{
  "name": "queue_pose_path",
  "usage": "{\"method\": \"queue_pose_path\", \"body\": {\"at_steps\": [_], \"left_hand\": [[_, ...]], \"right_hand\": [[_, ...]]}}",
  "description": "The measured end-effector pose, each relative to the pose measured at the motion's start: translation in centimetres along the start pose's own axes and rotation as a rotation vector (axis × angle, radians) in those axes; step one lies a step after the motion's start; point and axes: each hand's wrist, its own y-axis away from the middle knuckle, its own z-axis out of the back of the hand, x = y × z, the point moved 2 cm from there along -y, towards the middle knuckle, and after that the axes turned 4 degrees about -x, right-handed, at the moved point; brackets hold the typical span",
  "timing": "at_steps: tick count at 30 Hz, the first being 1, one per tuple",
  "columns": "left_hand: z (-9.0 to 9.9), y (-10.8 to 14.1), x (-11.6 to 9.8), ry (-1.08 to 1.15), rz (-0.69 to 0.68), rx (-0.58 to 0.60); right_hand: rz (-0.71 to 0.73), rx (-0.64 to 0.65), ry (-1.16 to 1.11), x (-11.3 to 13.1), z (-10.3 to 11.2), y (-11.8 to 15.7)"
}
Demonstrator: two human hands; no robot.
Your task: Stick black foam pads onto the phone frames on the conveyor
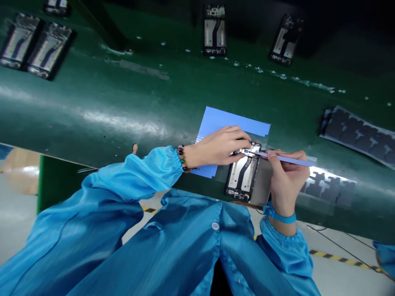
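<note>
An opened phone [243,176] lies at the bench's front edge, its inner board, silver battery area and black flex cable exposed. My left hand [224,144] is closed at the phone's upper left, thumb and fingertips on its top end. My right hand [288,172] grips slim, bluish tweezers [291,159] from the right. Their narrow tip reaches the phone's upper board beside my left fingertips; any small part there is too fine to make out. Beneath my left hand lies a blue sheet [228,117] with a notched edge.
Farther back on the green bench [173,94] are other opened phones, one at the centre [215,31], another phone [285,39] right of it, several at far left. Sheets of black stickers [359,133] lie at right; a clear sticker sheet [328,189] is nearer. A dark post [101,24] stands left.
</note>
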Motion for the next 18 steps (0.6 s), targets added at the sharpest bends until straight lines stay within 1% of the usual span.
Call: {"method": "queue_pose_path", "body": {"at_steps": [5,8,10,11,14,16,18], "left_hand": [[0.1,0.2,0.0,-0.07,-0.015,-0.001],[0.2,0.2,-0.2,-0.138,-0.038,0.021],[0.4,0.2,-0.6,-0.21,-0.066,0.048],[0.4,0.1,-0.8,-0.246,-0.082,0.059],[0.4,0.3,-1.3,-0.308,-0.118,0.077],[0.3,0.5,-1.3,-0.307,-0.112,0.078],[0.2,0.8,-0.9,-0.279,-0.094,0.063]], "right_hand": [[0.008,0.036,0.014,-0.3,0.2,0.0],[0.014,0.047,0.001,-0.2,0.0,0.1],[0.012,0.033,-0.014,0.1,0.1,0.1],[0.015,0.005,-0.024,0.3,0.4,0.0],[0.045,-0.15,-0.054,0.9,2.3,-0.6],[0.067,-0.245,-0.036,0.9,4.4,-1.3],[0.085,-0.311,0.014,0.5,6.7,-1.9]]}}
